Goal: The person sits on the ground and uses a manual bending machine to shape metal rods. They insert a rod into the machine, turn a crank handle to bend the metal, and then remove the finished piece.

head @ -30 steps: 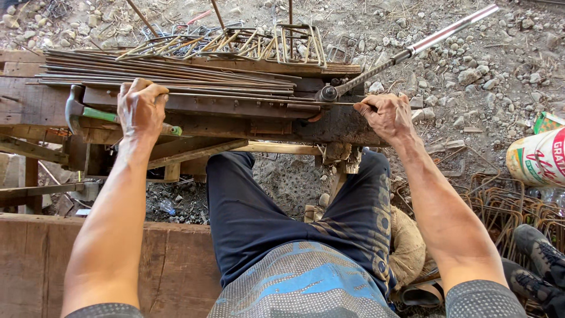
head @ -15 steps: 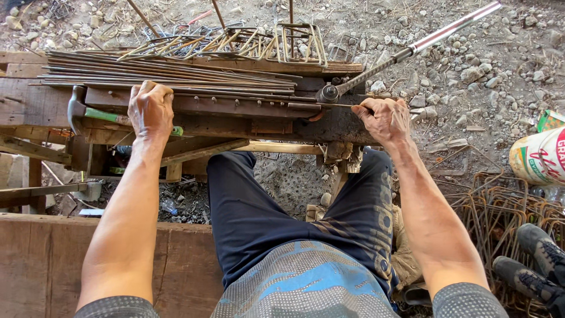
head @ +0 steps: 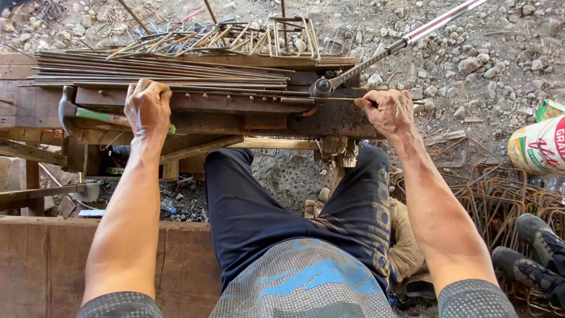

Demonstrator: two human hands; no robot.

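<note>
Rod [head: 247,94] lies lengthwise along the bench's [head: 35,106] front edge, left to right. Right hand [head: 388,112] pinches its end near the bender [head: 322,87]; left hand [head: 147,106] clenched over it, above the hammer [head: 88,114]. Right hand nearer the bender.

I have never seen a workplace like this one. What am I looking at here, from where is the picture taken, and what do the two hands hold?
The picture comes from a camera on a person's head, looking down at their own arms and legs. The person sits at a rough wooden bench on stony ground. On the bench lie a bundle of thin steel rods and, behind them, a pile of bent wire frames. A long lever bar is fixed to the bench and points up to the right. The left hand rests on the bench edge, over a hammer with a green handle. The right hand pinches one thin rod that runs under the lever's pivot. More bent frames lie on the ground at the right.
</note>
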